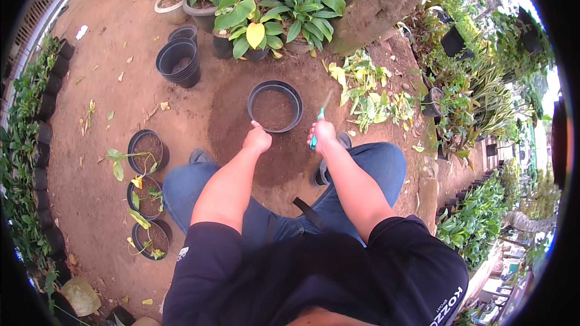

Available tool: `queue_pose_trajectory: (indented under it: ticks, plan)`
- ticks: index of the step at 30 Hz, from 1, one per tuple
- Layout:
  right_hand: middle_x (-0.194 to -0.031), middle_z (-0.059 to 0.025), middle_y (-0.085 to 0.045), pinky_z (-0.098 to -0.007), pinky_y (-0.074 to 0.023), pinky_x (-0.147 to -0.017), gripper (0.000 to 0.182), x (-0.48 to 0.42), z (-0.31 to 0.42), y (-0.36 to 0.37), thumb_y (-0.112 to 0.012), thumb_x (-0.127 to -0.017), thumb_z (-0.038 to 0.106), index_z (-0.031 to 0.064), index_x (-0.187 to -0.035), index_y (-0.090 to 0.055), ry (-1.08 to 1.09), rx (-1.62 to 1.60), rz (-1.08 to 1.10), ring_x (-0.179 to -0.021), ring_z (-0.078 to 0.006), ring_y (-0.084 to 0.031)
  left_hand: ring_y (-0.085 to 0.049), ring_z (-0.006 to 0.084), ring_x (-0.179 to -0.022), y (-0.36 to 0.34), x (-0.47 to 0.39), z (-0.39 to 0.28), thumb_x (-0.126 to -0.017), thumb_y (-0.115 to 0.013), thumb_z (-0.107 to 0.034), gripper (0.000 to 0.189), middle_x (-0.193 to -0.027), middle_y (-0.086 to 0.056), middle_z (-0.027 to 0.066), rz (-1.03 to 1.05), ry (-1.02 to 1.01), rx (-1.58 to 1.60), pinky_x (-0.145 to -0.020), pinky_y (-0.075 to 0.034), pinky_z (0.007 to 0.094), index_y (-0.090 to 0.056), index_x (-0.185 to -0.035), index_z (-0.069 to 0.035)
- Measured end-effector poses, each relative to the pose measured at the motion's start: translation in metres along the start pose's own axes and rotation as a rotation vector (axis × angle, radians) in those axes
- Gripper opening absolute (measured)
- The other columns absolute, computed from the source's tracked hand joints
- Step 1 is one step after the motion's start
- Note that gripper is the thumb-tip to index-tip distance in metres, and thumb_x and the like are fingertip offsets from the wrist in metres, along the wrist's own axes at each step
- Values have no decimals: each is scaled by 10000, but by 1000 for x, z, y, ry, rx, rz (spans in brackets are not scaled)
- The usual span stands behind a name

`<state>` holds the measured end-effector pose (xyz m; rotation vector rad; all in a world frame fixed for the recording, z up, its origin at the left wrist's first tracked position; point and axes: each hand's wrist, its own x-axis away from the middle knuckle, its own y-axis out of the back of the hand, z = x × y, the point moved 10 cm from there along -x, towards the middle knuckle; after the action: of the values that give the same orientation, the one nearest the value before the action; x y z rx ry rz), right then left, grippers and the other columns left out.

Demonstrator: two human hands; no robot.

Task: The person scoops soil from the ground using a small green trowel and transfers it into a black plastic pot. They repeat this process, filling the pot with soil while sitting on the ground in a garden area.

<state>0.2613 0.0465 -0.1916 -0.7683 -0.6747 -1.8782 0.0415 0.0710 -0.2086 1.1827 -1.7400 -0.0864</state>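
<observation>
A round black plastic plant pot [297,120] stands on dark, loose soil between my feet, with brown soil [272,111] inside it. At its near rim is my left hand [257,139], thumb over the edge and fingers curled on the outside. To the right of the pot, my right hand [322,132] is closed around the turquoise handle of a small hand tool [321,114]. The tool's thin blade points away from me and is blurred, so its exact kind is unclear.
Cut yellow-green vine cuttings [371,95] lie right of the pot. Nested black pots [183,65] stand at the back left. Several soil-filled pots with drooping seedlings [148,151] line my left. Potted plants [258,31] and a tree trunk [380,4] border the far side.
</observation>
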Motion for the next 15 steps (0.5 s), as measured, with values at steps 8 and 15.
queue_pose_trajectory:
  ticks: [8, 15]
  plan:
    - [-561, -3, -414, -314, -378, -419, 344, 9, -12, -7, -298, -988, 338, 74, -823, -446, -110, 82, 127, -428, -144, -392, -487, 341, -1191, -5, 3, 0, -869, -368, -135, 722, -1317, -444, 264, 30, -13, -33, -1004, -385, 393, 66, -1419, 45]
    - [-610, -41, -461, -347, -407, -410, 293, 8, -12, -2, -383, -963, 276, 33, -833, -483, -48, 146, 114, -452, -157, -439, -485, 333, -1198, -8, 3, -4, -864, -381, -135, 726, -1307, -460, 255, 32, -20, -89, -1009, -382, 383, 48, -1424, 39]
